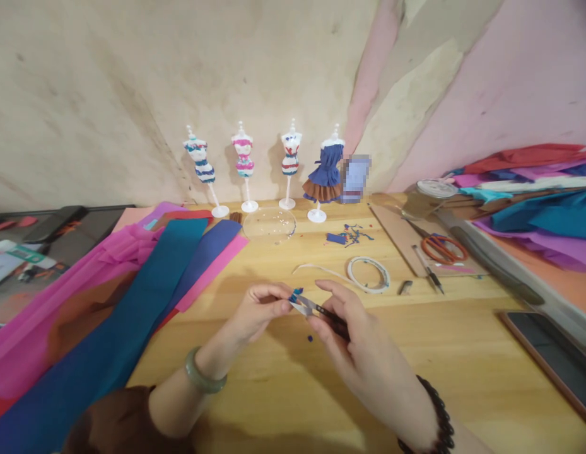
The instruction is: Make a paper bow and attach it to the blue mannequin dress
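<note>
My left hand [259, 312] pinches a tiny blue and white scrap of fabric [296, 297] above the wooden table [463, 378]. My right hand [354, 347] is closed round small dark-handled snips [321, 310] whose blades meet the scrap. A small blue snippet [310, 338] lies on the table just below. A green bangle sits on my left wrist and dark beads on my right.
Four small dress-form mannequins [291, 157] stand at the back by the wall. Long fabric strips [132, 315] lie at left, more fabric [533, 202] at right. Orange scissors [443, 248], a tape roll [368, 274], blue scraps [347, 236], a clear dish [269, 224] and a phone [552, 353] are nearby.
</note>
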Tool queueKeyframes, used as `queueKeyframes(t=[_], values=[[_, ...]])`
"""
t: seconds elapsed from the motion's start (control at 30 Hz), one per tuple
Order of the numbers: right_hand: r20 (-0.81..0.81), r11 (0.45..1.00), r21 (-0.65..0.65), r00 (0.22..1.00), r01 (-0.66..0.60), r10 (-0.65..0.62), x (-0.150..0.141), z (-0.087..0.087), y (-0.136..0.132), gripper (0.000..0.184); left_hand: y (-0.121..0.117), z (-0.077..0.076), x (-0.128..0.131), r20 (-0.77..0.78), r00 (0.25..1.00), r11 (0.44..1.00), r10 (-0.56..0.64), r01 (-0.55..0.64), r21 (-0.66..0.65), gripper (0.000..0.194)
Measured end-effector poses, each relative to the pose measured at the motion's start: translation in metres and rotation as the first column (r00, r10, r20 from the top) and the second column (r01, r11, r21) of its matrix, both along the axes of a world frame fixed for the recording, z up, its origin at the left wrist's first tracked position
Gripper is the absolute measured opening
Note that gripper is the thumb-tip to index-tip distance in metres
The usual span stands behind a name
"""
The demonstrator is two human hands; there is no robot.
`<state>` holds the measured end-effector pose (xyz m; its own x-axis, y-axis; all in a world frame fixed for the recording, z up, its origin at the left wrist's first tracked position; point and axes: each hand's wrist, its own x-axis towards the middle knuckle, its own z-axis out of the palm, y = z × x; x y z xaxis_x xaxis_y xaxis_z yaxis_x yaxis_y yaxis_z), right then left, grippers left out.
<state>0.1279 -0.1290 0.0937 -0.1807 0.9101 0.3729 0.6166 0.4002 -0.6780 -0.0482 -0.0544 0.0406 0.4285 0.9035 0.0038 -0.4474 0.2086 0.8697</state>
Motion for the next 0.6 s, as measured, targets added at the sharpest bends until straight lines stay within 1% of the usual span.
queueKeyframes(t=[0.1,0.3,0.47,0.6], values=[[0.018,1.000,0.016,1.000,0.010,-0.011,-0.0017,0.0009,0.0022,0.032,0.0000,0.0010,0.0011,0.003,1.000,1.000,0.024,-0.024,0.019,0.018],[0.046,0.999,0.037,0.998,0.036,-0.038,-0.0029,-0.0003,0.0060,0.032,0.0001,0.0002,0.0022,-0.033,0.999,0.997,0.035,-0.032,0.074,0.017],[0.026,0.999,0.043,0.999,0.028,-0.030,-0.0031,-0.0011,0.0061,0.030,0.0014,-0.0042,0.0025,-0.021,0.995,0.994,0.100,-0.099,0.044,0.020],[0.020,0.997,0.057,0.999,0.047,-0.048,-0.0037,-0.0039,0.0070,0.031,0.0007,-0.0049,0.0023,-0.019,0.996,0.995,0.086,-0.085,0.046,0.017]])
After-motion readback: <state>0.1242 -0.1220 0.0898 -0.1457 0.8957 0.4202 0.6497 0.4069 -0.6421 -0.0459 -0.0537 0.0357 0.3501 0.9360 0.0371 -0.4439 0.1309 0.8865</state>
